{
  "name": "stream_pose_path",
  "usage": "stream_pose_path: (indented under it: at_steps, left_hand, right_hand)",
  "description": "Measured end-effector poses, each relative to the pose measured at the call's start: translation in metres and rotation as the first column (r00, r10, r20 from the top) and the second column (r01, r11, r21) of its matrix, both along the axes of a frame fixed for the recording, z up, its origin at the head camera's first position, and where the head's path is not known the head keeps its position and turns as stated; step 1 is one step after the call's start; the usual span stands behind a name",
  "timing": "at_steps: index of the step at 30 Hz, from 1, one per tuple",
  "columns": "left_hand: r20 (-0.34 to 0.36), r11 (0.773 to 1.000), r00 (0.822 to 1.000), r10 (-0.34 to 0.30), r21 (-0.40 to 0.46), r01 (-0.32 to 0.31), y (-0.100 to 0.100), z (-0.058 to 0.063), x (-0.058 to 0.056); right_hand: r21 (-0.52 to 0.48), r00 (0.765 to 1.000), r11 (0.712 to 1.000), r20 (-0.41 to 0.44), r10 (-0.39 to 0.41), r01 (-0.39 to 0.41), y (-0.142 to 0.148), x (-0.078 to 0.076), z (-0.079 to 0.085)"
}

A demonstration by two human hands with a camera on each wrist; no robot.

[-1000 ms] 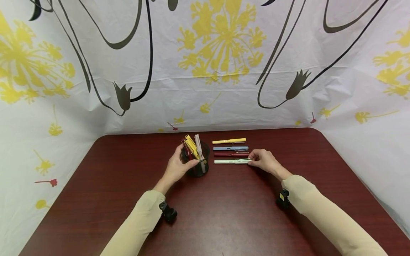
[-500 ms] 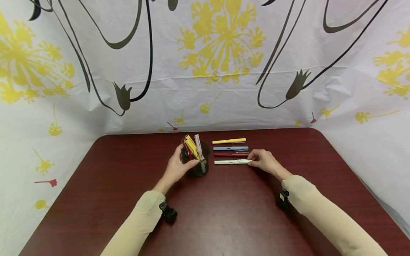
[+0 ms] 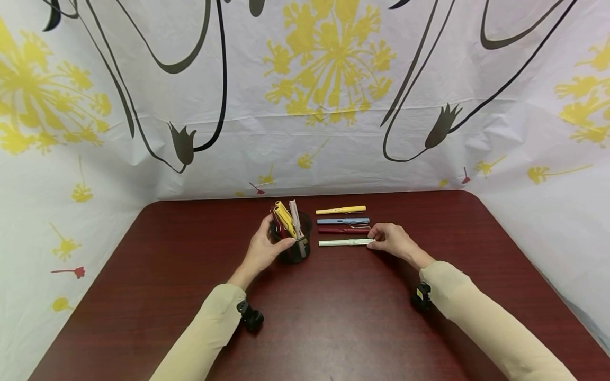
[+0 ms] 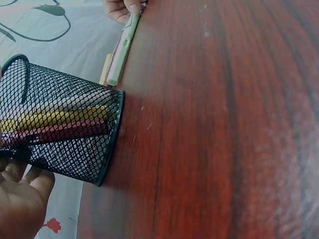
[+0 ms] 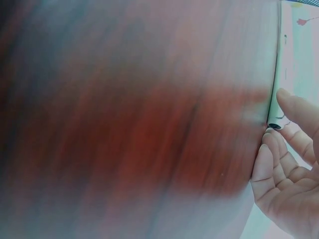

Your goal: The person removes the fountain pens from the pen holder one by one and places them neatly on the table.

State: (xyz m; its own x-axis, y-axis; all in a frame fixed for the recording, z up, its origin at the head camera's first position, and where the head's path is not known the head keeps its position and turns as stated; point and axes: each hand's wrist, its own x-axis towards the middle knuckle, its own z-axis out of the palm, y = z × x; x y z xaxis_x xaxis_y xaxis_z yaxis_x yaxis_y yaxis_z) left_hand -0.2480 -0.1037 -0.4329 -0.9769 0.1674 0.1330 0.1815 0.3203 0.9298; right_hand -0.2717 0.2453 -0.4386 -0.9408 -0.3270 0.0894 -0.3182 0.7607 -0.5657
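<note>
The left hand (image 3: 262,247) curls its fingers round the mesh cup (image 3: 292,255), apparently to steady it, while the right hand (image 3: 393,241) pinches the pale green pen (image 3: 344,243), right of the cup, by its farther end, seemingly for finer control.

"What is the person wearing?"

"Long sleeves. The left sleeve (image 3: 195,336) and the right sleeve (image 3: 495,320) are both a pale, creamy yellow."

"Do they have pictures on them?"

"They look like one plain colour, a bit puffy and wrinkly near the ends."

"What's that dark lump by the left wrist?"

"A little black camera (image 3: 251,317), kind of round. The right wrist has a small dark camera (image 3: 421,297) too, with a yellow patch (image 3: 419,292)."

"And the hands?"

"The left hand (image 3: 263,247) and right hand (image 3: 396,241) are bare."
</note>
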Motion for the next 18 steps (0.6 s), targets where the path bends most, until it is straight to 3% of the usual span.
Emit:
stream_pose_path:
  at_steps: [11,18]
  left_hand:
    - [-0.001,1.000,1.000,0.005,0.003,-0.005,0.0006,-0.0005,-0.0004]
    - [-0.001,1.000,1.000,0.010,0.007,-0.010,0.0005,-0.0006,0.0001]
  right_hand:
    - [0.008,1.000,1.000,-0.009,0.019,-0.018,-0.0011,0.0036,0.0034]
    - [0.029,1.000,1.000,-0.004,-0.012,0.012,-0.0019,0.0033,0.0042]
